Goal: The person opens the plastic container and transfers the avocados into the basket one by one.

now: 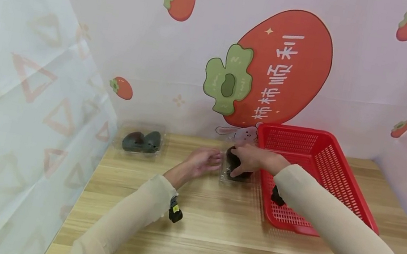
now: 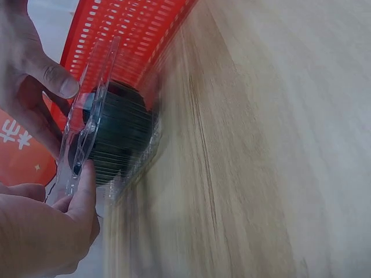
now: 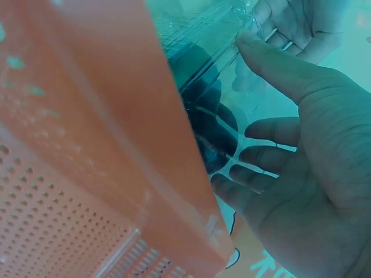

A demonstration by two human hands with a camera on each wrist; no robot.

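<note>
A clear plastic clamshell box (image 1: 225, 178) stands on the table left of the red basket, with dark rounded contents (image 2: 120, 130) whose kind I cannot tell. My right hand (image 1: 252, 159) is spread over the top of the box, its thumb against the rim in the right wrist view and its fingers fairly straight. From the left side, my left hand (image 1: 202, 163) touches the box edge with its fingertips; its thumb lies apart from the plastic in the left wrist view. Farther left, a second clear box (image 1: 160, 146) holds two dark rounded things (image 1: 142, 141).
The red perforated basket (image 1: 354, 197) sits right of the box, under my right forearm, its wall close beside the box. A wooden table (image 1: 199, 244) extends toward me. Behind it hangs a pale printed cloth (image 1: 196, 53); more cloth borders both sides.
</note>
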